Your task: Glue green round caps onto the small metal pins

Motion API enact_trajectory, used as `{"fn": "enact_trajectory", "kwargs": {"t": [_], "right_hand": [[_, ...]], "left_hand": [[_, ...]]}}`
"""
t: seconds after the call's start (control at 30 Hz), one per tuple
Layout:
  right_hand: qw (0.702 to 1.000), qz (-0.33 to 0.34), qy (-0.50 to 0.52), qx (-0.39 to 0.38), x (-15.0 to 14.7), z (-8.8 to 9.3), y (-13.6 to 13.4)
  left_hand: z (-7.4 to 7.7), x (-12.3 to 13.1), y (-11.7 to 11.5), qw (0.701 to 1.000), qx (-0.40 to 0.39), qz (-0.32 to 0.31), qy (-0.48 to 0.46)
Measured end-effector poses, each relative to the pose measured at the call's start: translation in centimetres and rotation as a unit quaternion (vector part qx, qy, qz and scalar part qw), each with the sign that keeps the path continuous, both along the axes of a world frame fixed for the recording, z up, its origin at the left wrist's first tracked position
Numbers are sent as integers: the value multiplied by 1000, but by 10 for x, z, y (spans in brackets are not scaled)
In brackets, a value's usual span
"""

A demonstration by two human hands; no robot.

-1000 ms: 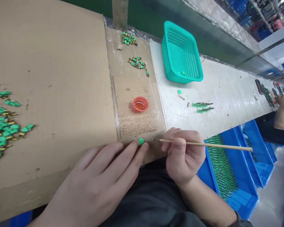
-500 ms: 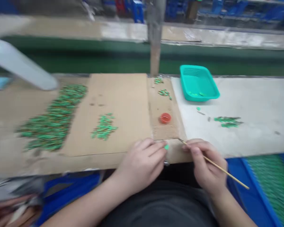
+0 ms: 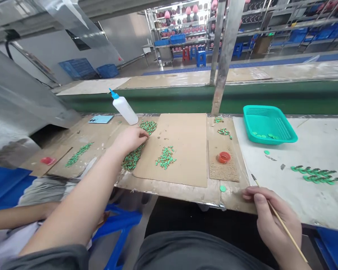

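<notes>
Picking at the heap of green pieces (image 3: 132,159), the left hand (image 3: 129,139), its grasp hidden, seems to need a fine pinch; the right hand (image 3: 273,221) clasps a thin stick (image 3: 287,229).

A long heap of small green pieces (image 3: 133,160) is lying loose on the counter (image 3: 169,189), stretching away from its near edge. A thin wooden stick (image 3: 287,229) is slanting, its dark tip pointing forward over the counter.

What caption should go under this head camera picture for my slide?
Left hand touches a pile of green pieces while the right hand holds a thin stick.
</notes>
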State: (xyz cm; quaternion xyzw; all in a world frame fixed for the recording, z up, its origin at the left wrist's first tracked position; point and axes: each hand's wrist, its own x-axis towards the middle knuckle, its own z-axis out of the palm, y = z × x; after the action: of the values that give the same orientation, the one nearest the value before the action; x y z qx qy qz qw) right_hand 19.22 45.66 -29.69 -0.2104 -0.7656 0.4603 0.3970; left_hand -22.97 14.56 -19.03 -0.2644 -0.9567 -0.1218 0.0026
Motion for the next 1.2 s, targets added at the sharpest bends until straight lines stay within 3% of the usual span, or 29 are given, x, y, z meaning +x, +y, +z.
{"fn": "enact_trajectory", "kwargs": {"t": [0.07, 0.17, 0.37, 0.43, 0.57, 0.63, 0.7, 0.73, 0.8, 0.87, 0.97, 1.07, 1.2], "right_hand": [[1000, -3, 0, -11, 1, -4, -1], [999, -12, -8, -34, 2, -5, -4], [999, -17, -3, -51, 2, 0, -7], [999, -14, 7, -38, 2, 4, -8], [997, 41, 23, 57, -4, 27, -18], [994, 91, 27, 56, -11, 46, -30], [989, 149, 2, -15, -22, 64, -41], [983, 163, -20, -87, -28, 70, -46], [948, 191, -32, -251, -38, 78, -53], [913, 206, -19, -351, -43, 81, -56], [881, 212, 5, -424, -44, 82, -56], [849, 221, 31, -479, -43, 81, -50], [855, 219, 51, -468, -37, 80, -44]], "left_hand": [[2, -7, 7, 1000, -16, -13, -21], [5, 3, 16, 999, -2, -31, -25], [35, 50, 9, 990, 125, -68, 18], [39, 72, 11, 981, 176, -76, 24], [18, 136, 35, 950, 272, -151, -3], [2, 175, 50, 931, 305, -199, -26], [-10, 207, 61, 907, 344, -241, -44], [-13, 219, 65, 895, 357, -263, -49], [-16, 233, 72, 882, 363, -298, -34], [-17, 238, 77, 881, 349, -320, -11], [-18, 239, 84, 882, 333, -332, -2], [-23, 241, 89, 872, 365, -322, -46], [-30, 250, 98, 851, 413, -306, -110]]}}
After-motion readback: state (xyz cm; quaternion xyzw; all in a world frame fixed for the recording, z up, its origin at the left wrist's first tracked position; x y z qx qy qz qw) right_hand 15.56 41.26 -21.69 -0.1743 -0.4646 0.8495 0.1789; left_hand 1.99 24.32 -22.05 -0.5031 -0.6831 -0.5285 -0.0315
